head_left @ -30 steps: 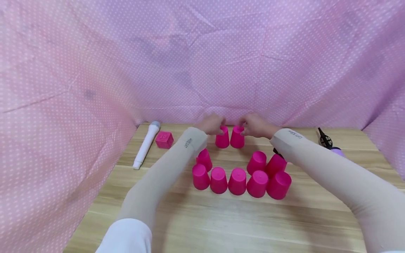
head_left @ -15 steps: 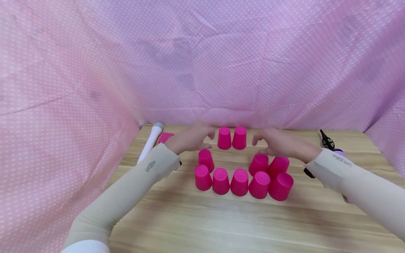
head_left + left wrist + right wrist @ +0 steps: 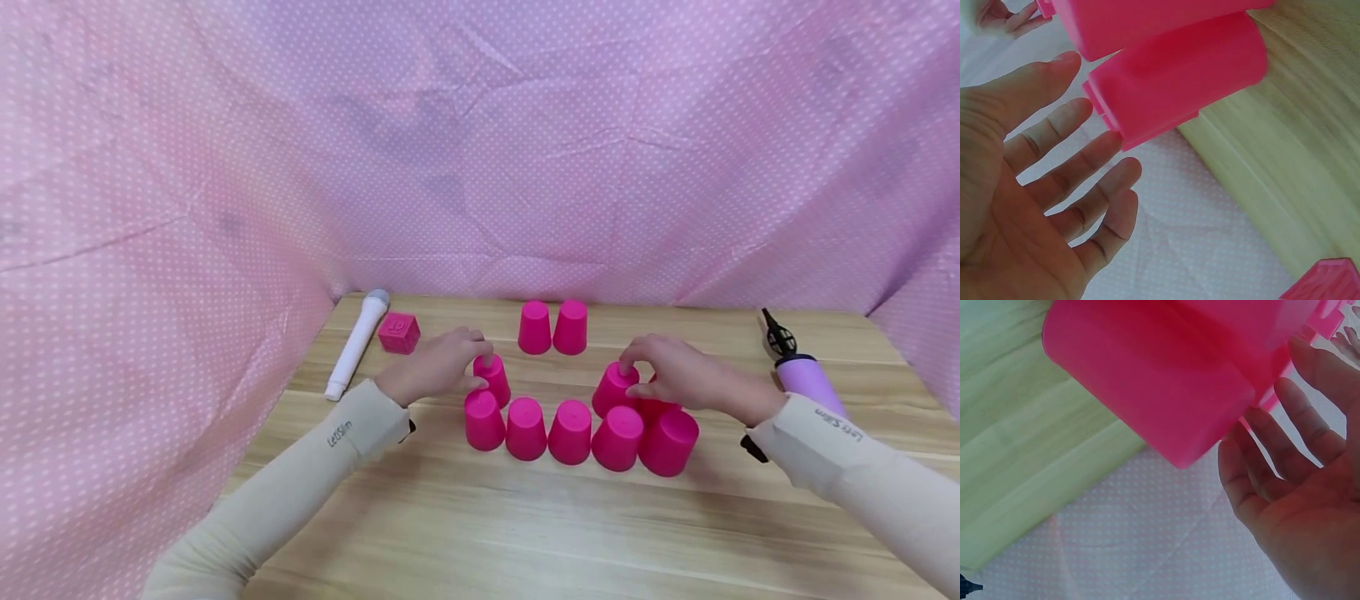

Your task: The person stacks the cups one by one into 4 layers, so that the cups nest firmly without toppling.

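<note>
Left hand [image 3: 433,367] open, fingertips touching an upturned pink cup [image 3: 492,379]. Right hand [image 3: 675,377] open, fingers resting on another pink cup [image 3: 613,388]. More cups on the tabletop [image 3: 525,533].

The right hand [image 3: 678,379] covers most of the cup [image 3: 654,398] behind the front row, and whether its fingers [image 3: 628,354] actually clasp the neighbouring cup [image 3: 613,388] cannot be told. The left hand [image 3: 435,367] hides the near side of the cup [image 3: 491,379] at its fingertips. In both wrist views the cups [image 3: 1172,87] run off the top edge, and the pink block [image 3: 1325,284] is cut at the corner.
</note>
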